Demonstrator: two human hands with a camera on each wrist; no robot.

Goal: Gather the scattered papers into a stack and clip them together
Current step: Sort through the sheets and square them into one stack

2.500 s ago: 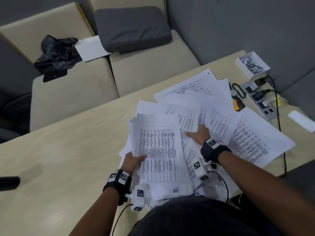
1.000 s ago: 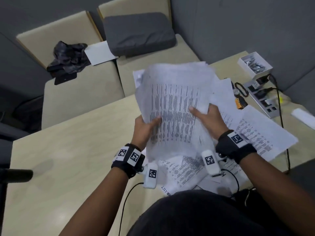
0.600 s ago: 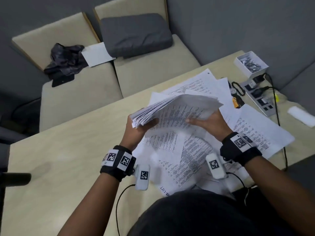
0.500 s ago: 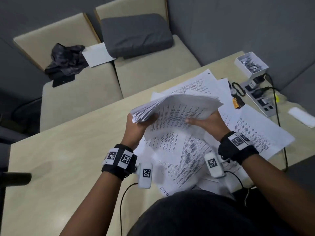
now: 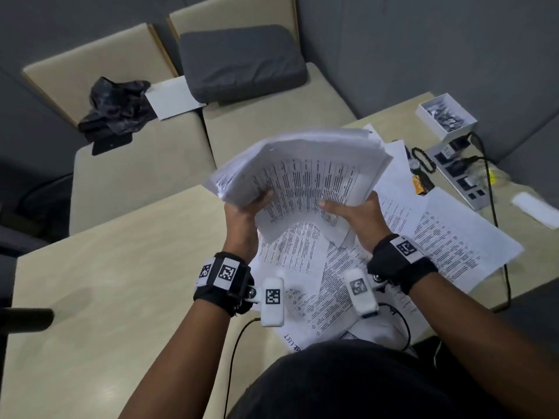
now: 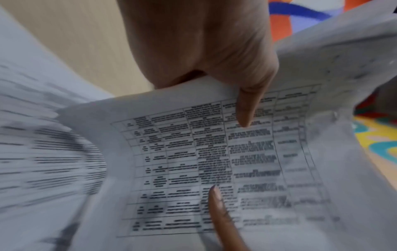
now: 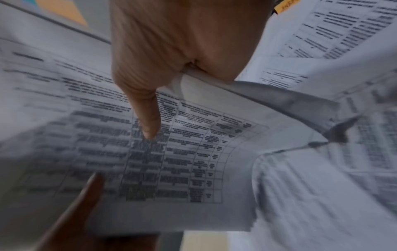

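A thick stack of printed papers is lifted above the table, tilted and bowed, its edges fanned unevenly. My left hand grips its left side, thumb on the top sheet. My right hand grips its right side, thumb lying across the printed table. Loose sheets still lie spread on the beige table beneath and to the right of the stack. A white box of binder clips stands at the table's far right corner.
A power strip with plugs and a black cable lies right of the papers, beside a black bead bracelet and a small orange item. A beige bench with a grey cushion and dark cloth sits behind the table.
The stack was lying flat on the table, then both hands picked it up. Since half a second ago it has risen higher and tipped more upright, still held on both sides.
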